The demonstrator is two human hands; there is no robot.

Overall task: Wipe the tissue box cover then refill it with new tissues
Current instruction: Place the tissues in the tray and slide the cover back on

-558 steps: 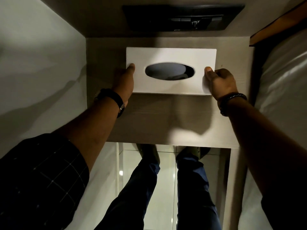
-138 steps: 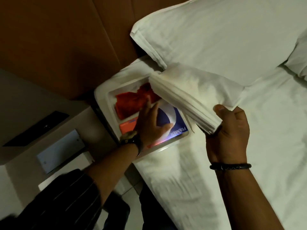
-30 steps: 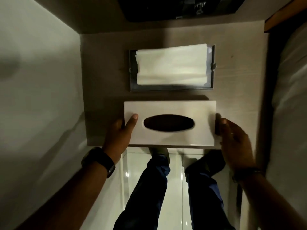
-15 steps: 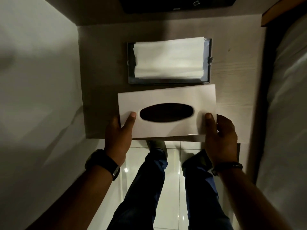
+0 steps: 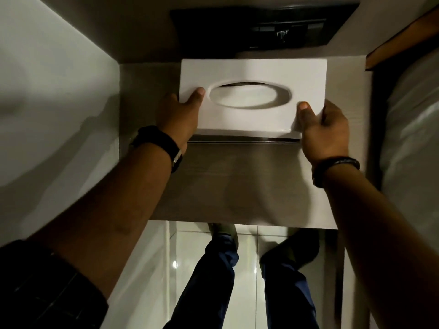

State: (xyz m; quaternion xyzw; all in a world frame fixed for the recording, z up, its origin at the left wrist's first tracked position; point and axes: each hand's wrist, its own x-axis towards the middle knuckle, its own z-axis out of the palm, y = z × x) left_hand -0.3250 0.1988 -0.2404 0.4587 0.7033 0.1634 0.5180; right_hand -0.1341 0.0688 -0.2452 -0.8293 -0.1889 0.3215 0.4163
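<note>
The white tissue box cover (image 5: pixel 251 72) with an oval slot is held over the metal base tray (image 5: pixel 242 139), whose near edge shows just below the cover's front. White tissues (image 5: pixel 247 97) are visible through the slot. My left hand (image 5: pixel 179 115) grips the cover's left end, thumb on top beside the slot. My right hand (image 5: pixel 323 129) grips the right end, thumb on top. The cover's near side looks slightly raised above the tray.
The tray sits on a wooden bedside shelf (image 5: pixel 237 186) set between a pale wall (image 5: pixel 52 103) on the left and the white bed (image 5: pixel 413 138) on the right. A black switch panel (image 5: pixel 263 27) is on the wall behind. My legs stand on glossy floor tiles below.
Both hands have carried the cover away from the shelf's front edge and over the tissue-filled tray. The tissue stack, earlier bare, now shows only through the slot.
</note>
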